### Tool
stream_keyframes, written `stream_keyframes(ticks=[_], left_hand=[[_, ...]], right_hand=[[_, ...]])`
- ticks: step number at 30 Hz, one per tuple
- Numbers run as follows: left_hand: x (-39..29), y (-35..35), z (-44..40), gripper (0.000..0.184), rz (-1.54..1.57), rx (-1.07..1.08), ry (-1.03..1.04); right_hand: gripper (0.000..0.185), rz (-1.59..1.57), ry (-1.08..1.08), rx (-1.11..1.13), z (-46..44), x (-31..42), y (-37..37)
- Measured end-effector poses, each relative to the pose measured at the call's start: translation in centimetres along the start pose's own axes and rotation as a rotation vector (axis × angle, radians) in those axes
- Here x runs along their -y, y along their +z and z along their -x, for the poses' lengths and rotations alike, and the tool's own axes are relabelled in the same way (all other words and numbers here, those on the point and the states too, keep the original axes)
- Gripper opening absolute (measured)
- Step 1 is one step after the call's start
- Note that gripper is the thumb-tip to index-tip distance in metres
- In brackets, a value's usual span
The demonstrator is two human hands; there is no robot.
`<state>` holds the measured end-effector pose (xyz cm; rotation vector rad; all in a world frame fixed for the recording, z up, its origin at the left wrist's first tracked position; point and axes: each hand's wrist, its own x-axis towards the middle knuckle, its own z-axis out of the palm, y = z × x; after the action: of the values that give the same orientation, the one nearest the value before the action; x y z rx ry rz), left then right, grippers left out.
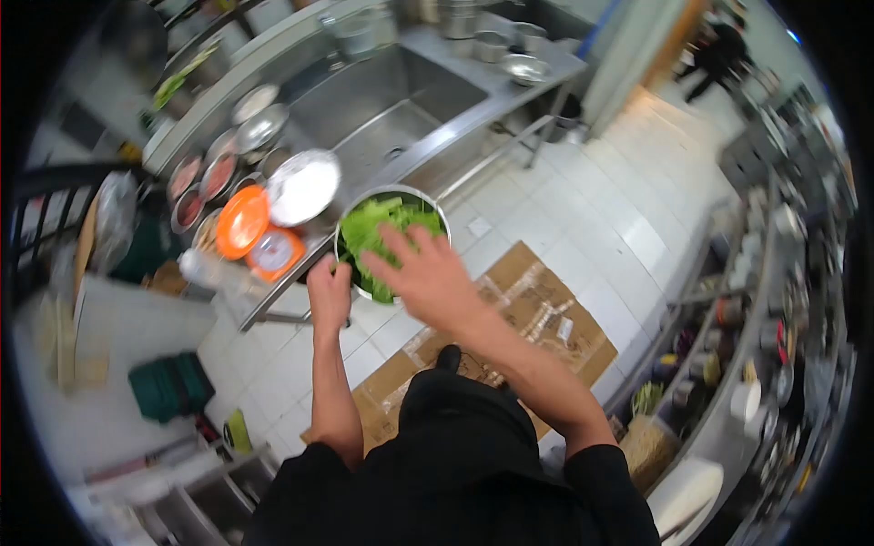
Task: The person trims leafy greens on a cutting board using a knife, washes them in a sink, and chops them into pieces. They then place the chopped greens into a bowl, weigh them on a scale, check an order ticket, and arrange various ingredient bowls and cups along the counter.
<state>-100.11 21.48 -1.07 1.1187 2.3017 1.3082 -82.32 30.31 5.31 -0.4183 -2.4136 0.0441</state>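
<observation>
A round metal pot or bowl full of green leafy vegetables is in front of me, beside the steel counter edge. My left hand is closed at its near left side, apparently round a handle that the fingers mostly hide. Over the leaves lies my right hand, with its fingers spread apart and touching or just above them. Left of the pot, a white round lid or plate and an orange kitchen scale stand on the counter.
Behind is a steel sink. Bowls of reddish food stand at the left. Flattened cardboard covers part of the tiled floor. Shelves of containers line the right. Another person is far off at the upper right.
</observation>
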Motion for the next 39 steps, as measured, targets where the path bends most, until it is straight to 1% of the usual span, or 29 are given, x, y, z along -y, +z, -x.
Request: stream_keyframes(ticks=[2, 4, 5, 7, 8, 9, 10, 11, 12, 13, 14, 15, 17, 18, 19, 21, 22, 23, 25, 26, 27, 29, 30, 32, 33, 35, 36, 37, 39], left_hand=[[-0.6, 3.1, 1.4, 0.022, 0.048, 0.147, 0.032], [-2.5, 6.0, 3.1, 0.02, 0.195, 0.307, 0.032], [-3.3, 7.1, 4.0, 0.019, 0.277, 0.393, 0.013], [0.5, 11.2, 5.3, 0.017, 0.222, 0.561, -0.009], [0.9, 13.0, 6.1, 0.017, 0.185, 0.609, 0.062], [0.5, 14.5, 6.9, 0.017, 0.145, 0.649, 0.127], [-1.1, 15.2, 7.8, 0.017, 0.162, 0.734, 0.115], [-2.8, 15.9, 8.8, 0.018, 0.175, 0.816, 0.097], [-3.2, 17.4, 9.8, 0.019, 0.214, 0.867, 0.135], [-3.2, 18.7, 10.8, 0.02, 0.248, 0.924, 0.17], [-4.0, 19.5, 11.3, 0.023, 0.178, 1.002, 0.238], [-5.1, 20.1, 12.3, 0.026, 0.208, 1.068, 0.255], [-6.6, 21.6, 13.7, 0.024, 0.133, 1.217, 0.295], [-7.1, 22.6, 14.8, 0.023, 0.231, 1.255, 0.296], [-7.7, 23.6, 15.4, 0.023, 0.168, 1.282, 0.364], [-9.5, 24.8, 16.8, 0.023, 0.116, 1.354, 0.404], [-10.3, 25.3, 17.5, 0.023, 0.126, 1.386, 0.417], [-11.2, 26.0, 18.4, 0.022, 0.14, 1.413, 0.434], [-11.7, 27.6, 20.6, 0.022, 0.144, 1.411, 0.538], [-12.1, 28.4, 21.5, 0.023, 0.108, 1.439, 0.581], [-12.5, 29.5, 22.5, 0.024, 0.077, 1.456, 0.626], [-11.3, 32.5, 25.0, 0.023, 0.148, 1.522, 0.55], [-12.4, 32.7, 26.2, 0.023, 0.157, 1.521, 0.576], [-14.6, 33.4, 28.4, 0.023, 0.124, 1.559, 0.555], [-15.3, 34.3, 29.6, 0.023, 0.12, 1.567, 0.575], [-15.8, 36.0, 32.2, 0.023, 0.144, 1.534, 0.687], [-16.1, 37.0, 33.4, 0.023, 0.198, 1.541, 0.702], [-16.4, 37.9, 34.7, 0.023, 0.201, 1.551, 0.717], [-19.4, 37.8, 37.1, 0.022, 0.208, 1.606, 0.652]], right_hand=[[0.026, 0.099, 0.083, 0.1, 3.1, -0.2, 1.6], [0.022, 0.104, 0.177, 0.187, 6.2, -0.7, 0.8], [0.022, 0.172, 0.223, 0.185, 8.0, -1.2, 0.1], [0.022, 0.078, 0.416, 0.23, 11.6, -1.6, -1.0], [0.022, 0.116, 0.45, 0.219, 13.6, -2.0, -1.6], [0.024, 0.059, 0.55, 0.188, 15.9, -2.3, -2.3], [0.026, -0.008, 0.648, 0.153, 18.2, -2.3, -3.1], [0.028, -0.06, 0.786, 0.083, 20.1, -2.0, -4.3], [0.029, -0.115, 0.921, 0.01, 22.0, -1.6, -5.4], [0.026, -0.184, 1.143, -0.127, 24.0, -0.9, -6.0], [0.025, -0.363, 1.335, -0.228, 25.6, -0.5, -7.2], [0.023, -0.422, 1.334, -0.448, 29.4, -0.4, -6.5], [0.02, -0.618, 1.446, -0.793, 31.0, 1.3, -9.4], [0.023, -0.646, 1.479, -0.863, 31.9, 2.1, -10.9], [0.023, -0.642, 1.522, -0.905, 32.8, 3.1, -11.6], [0.028, -0.311, 1.579, -0.638, 34.4, 4.0, -12.6], [0.036, -0.081, 1.554, -0.411, 34.5, 4.6, -12.9], [0.036, -0.07, 1.568, -0.439, 34.1, 5.1, -13.4], [0.041, 0.435, 1.384, -0.112, 33.3, 5.8, -14.2], [0.044, 0.451, 1.451, -0.099, 34.3, 5.9, -14.0], [0.044, 0.478, 1.437, -0.128, 35.7, 5.7, -13.9], [0.042, 0.434, 1.489, -0.06, 39.0, 5.8, -14.5], [0.042, 0.455, 1.486, -0.077, 40.4, 5.8, -15.4], [0.035, 0.414, 1.381, -0.444, 42.9, 5.7, -17.7], [0.035, 0.426, 1.386, -0.461, 44.0, 5.6, -19.0], [0.027, 0.191, 1.449, -0.849, 46.3, 6.4, -21.2], [0.023, 0.04, 1.494, -1.032, 47.6, 6.7, -22.2], [0.021, -0.013, 1.458, -1.21, 48.6, 7.1, -23.5], [0.021, -0.524, 1.296, -1.691, 52.5, 8.1, -24.8]])
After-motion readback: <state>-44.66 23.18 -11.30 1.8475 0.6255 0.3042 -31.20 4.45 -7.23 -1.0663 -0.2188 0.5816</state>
